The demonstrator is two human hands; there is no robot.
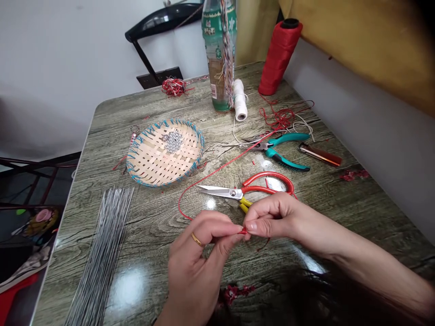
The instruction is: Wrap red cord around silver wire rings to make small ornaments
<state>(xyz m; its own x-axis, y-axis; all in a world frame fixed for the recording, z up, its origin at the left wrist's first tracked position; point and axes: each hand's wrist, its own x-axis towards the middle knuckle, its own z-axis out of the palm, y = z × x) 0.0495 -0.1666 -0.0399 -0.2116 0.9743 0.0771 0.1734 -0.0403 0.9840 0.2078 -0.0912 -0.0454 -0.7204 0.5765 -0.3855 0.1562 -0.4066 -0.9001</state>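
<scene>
My left hand [200, 258], with a gold ring, pinches a red cord [220, 168] between thumb and forefinger. Right beside it, my right hand [272, 217] is closed on the same cord, and a small red bit shows between the fingertips. The cord loops from my hands across the table toward a red tangle [282, 118] at the right. Just beyond the right hand lie red-handled scissors [268, 179], blades pointing left. Yellow handles [246, 203] poke out beneath them, mostly hidden.
Teal pliers [285, 156] and a lighter [319, 154] lie right. A woven basket [152, 154] holds small metal pieces. Wires [102, 253] lie left. Behind stand a bottle [217, 81], a white thread spool [239, 102] and a red thread cone [280, 59]. Red-white scraps [174, 86] lie at the back.
</scene>
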